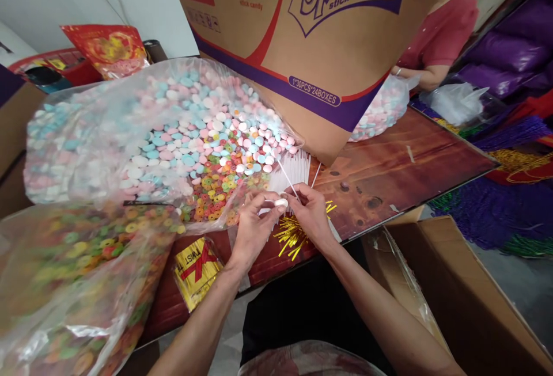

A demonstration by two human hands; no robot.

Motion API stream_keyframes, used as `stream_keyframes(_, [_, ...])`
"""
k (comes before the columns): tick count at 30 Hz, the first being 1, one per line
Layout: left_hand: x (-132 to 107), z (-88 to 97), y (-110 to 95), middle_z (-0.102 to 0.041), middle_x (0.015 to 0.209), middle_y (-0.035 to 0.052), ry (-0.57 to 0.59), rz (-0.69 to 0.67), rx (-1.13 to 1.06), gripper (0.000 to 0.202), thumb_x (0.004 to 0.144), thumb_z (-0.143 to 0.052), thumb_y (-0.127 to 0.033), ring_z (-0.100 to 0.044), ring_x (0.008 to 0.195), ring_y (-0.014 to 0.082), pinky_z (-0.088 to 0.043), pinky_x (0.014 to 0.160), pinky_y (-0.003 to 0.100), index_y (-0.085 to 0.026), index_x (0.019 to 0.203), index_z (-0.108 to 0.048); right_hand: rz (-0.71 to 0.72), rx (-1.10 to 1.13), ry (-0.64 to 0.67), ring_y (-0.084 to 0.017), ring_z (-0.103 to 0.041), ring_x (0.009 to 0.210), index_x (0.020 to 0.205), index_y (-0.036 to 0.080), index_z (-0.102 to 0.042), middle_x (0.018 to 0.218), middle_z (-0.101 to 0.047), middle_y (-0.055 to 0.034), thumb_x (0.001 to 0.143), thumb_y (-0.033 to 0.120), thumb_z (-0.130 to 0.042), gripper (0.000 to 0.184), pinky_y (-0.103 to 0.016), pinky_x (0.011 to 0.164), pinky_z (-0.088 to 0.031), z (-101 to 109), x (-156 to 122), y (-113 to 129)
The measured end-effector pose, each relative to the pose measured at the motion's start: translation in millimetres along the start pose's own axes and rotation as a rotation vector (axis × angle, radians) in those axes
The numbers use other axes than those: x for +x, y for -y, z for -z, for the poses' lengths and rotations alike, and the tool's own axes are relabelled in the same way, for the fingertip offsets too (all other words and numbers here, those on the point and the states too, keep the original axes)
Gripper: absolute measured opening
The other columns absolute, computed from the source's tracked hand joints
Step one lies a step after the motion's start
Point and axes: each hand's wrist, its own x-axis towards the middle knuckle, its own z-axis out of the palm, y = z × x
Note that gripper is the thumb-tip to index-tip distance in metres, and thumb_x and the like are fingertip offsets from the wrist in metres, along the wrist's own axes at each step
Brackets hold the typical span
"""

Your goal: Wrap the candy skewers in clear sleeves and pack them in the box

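Observation:
Between the fingertips of my left hand point(253, 223) is a white round candy point(281, 202), pinched near the table's front edge. My right hand point(311, 212), closed right beside it, grips a thin white stick point(287, 175) that slants up and to the left. Gold twist ties point(294, 238) fan out on the table under my right hand. Just beyond the hands lies a pile of white sticks point(290, 170). A big clear bag point(108, 111) of pink, blue and white candies lies open on the left, with colorful ring candies point(211, 194) at its mouth.
A tall cardboard box point(276, 59) stands behind the bag. At lower left is another bag point(86, 284) of ring candies, beside a gold twist-tie packet point(196, 269). An open carton point(458, 289) sits at right. A person in a red top point(451, 25) is behind the table.

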Motion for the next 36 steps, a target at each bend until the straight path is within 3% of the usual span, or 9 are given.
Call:
stream_keyframes(6, [4.2, 1.2, 5.3, -0.066, 0.084, 0.0011, 0.07, 0.032, -0.073, 0.018, 0.075, -0.076, -0.029, -0.063, 0.08, 0.0139, -0.051, 0.077, 0.027, -0.02, 0.085, -0.064, -0.016, 0.118, 0.107, -0.013, -0.051, 0.067, 0.078, 0.018, -0.067, 0.073, -0.06, 0.0009, 0.082, 0.036, -0.062, 0.019, -0.025, 0.063, -0.041, -0.6, -4.6, 9.3])
stream_keyframes(11, [7.4, 2.3, 12.4, -0.068, 0.084, -0.0009, -0.059, 0.04, -0.167, 0.036, 0.068, -0.082, -0.031, -0.066, 0.081, 0.0142, -0.054, 0.077, 0.028, -0.021, 0.094, -0.06, 0.059, -0.107, 0.09, -0.014, -0.05, 0.071, 0.08, 0.019, -0.068, 0.074, -0.057, -0.0001, 0.094, 0.042, -0.051, 0.032, -0.025, 0.065, -0.04, 14.6, -13.5, 15.4])
stream_keyframes(14, [8.8, 3.1, 14.3, -0.072, 0.096, 0.0033, -0.13, 0.079, -0.188, 0.043, 0.066, -0.083, -0.034, -0.07, 0.088, 0.0182, -0.055, 0.087, 0.036, -0.02, 0.102, -0.064, 0.081, -0.221, 0.121, -0.013, -0.048, 0.063, 0.08, 0.019, -0.069, 0.066, -0.052, 0.0013, 0.096, 0.041, -0.051, 0.032, -0.025, 0.06, -0.038, 24.7, -27.0, 17.7])
stream_keyframes(16, [9.7, 4.2, 14.5, -0.073, 0.1, 0.0058, -0.159, 0.082, -0.18, 0.041, 0.066, -0.082, -0.036, -0.072, 0.091, 0.0203, -0.055, 0.09, 0.038, -0.018, 0.1, -0.068, 0.082, -0.28, 0.149, -0.015, -0.052, 0.062, 0.089, 0.021, -0.073, 0.063, -0.054, 0.0016, 0.096, 0.038, -0.052, 0.028, -0.025, 0.06, -0.041, 28.8, -37.3, 18.7])
stream_keyframes(19, [10.6, 5.8, 14.0, -0.075, 0.096, 0.0053, -0.188, 0.062, -0.176, 0.038, 0.066, -0.083, -0.033, -0.072, 0.09, 0.0211, -0.057, 0.088, 0.038, -0.018, 0.098, -0.071, 0.095, -0.356, 0.178, -0.022, -0.068, 0.083, 0.114, 0.026, -0.074, 0.078, -0.071, -0.0016, 0.096, 0.032, -0.051, 0.029, -0.031, 0.078, -0.051, 30.4, -49.1, 20.4])
stream_keyframes(23, [10.9, 7.7, 14.1, -0.076, 0.096, 0.0051, -0.195, 0.061, -0.146, 0.036, 0.067, -0.082, -0.032, -0.073, 0.089, 0.0216, -0.059, 0.085, 0.038, -0.019, 0.099, -0.071, 0.074, -0.407, 0.224, -0.025, -0.067, 0.112, 0.126, 0.03, -0.069, 0.112, -0.075, -0.003, 0.096, 0.027, -0.048, 0.036, -0.038, 0.099, -0.05, 28.5, -52.7, 21.9])
stream_keyframes(31, [8.1, 17.6, 16.7, -0.075, 0.103, 0.0048, -0.112, -0.029, 0.137, 0.025, 0.073, -0.077, -0.031, -0.072, 0.091, 0.0202, -0.058, 0.089, 0.036, -0.02, 0.096, -0.074, 0.093, -0.492, 0.279, -0.024, -0.07, 0.11, 0.128, 0.031, -0.067, 0.123, -0.072, -0.0003, 0.098, 0.026, -0.047, 0.036, -0.037, 0.095, -0.054, 31.0, -43.9, 20.5])
stream_keyframes(36, [4.2, 20.0, 13.7, -0.074, 0.104, 0.0044, -0.109, -0.022, 0.136, 0.032, 0.072, -0.08, -0.035, -0.072, 0.088, 0.0196, -0.06, 0.085, 0.035, -0.02, 0.099, -0.073, 0.235, -0.578, 0.268, -0.022, -0.072, 0.102, 0.127, 0.026, -0.068, 0.115, -0.075, -0.0045, 0.098, 0.019, -0.047, 0.036, -0.034, 0.092, -0.054, 27.5, -40.4, 14.5])
